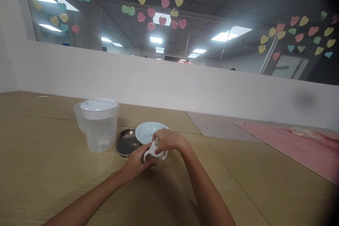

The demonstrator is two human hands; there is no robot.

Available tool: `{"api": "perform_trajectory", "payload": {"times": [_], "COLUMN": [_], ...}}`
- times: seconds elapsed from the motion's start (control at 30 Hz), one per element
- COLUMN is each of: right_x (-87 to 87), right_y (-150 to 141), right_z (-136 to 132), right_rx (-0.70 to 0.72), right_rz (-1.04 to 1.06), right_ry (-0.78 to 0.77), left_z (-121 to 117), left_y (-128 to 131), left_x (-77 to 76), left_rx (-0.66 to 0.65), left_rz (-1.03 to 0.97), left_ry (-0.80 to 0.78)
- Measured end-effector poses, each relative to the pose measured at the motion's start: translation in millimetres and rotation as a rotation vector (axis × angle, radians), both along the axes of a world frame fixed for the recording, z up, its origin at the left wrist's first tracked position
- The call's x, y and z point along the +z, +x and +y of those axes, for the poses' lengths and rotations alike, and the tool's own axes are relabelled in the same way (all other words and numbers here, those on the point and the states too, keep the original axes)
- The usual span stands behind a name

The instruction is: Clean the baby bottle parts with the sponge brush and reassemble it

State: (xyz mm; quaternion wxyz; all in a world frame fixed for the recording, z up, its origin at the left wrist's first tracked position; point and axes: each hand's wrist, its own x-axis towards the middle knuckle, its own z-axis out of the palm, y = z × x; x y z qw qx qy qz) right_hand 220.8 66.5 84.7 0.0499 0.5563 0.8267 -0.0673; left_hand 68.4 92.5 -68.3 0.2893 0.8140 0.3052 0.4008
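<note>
Both hands meet over a baby bottle with a white two-handled collar, standing a little tilted on the wooden table. My left hand wraps the lower side of the bottle and its handle. My right hand grips the top of the bottle near the collar, and its fingers hide the neck. Just behind my hands lies a round white plastic lid, and my right hand overlaps it in view. Left of that lid is a round steel dish or lid.
A clear plastic pitcher with a white lid stands left of the steel piece. A pink cloth mat lies at the right of the wooden table. A low white wall runs behind the table.
</note>
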Motion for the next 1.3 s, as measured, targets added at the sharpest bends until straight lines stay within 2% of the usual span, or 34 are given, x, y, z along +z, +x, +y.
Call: {"api": "perform_trajectory", "payload": {"times": [0.1, 0.2, 0.33, 0.7, 0.9, 1.1, 1.3], "right_x": [2.7, 8.1, 13.7, 5.2, 18.5, 33.9, 36.7], "right_y": [5, 6, 4, 18, 25, 31, 36], "right_z": [0, -2, -4, 2, -7, -21, -22], "right_rx": [0.026, -0.052, -0.123, 0.122, 0.110, 0.068, 0.031], "right_rz": [0.070, 0.163, 0.167, 0.374, 0.458, 0.662, 0.927], "right_ry": [-0.017, 0.053, 0.135, 0.122, 0.159, 0.307, 0.576], "left_z": [0, -1, -3, -3, -3, -3, -2], "left_y": [0, 1, 1, 1, 2, 2, 1], "left_x": [0.1, 0.7, 2.7, 1.7, -0.3, -3.8, -8.4], "left_rx": [-0.005, 0.003, -0.005, -0.014, -0.010, 0.022, 0.087], "left_rz": [0.001, 0.003, 0.002, 0.002, -0.010, 0.037, 0.005], "left_ry": [-0.001, 0.015, 0.038, 0.048, 0.066, 0.101, 0.135]}}
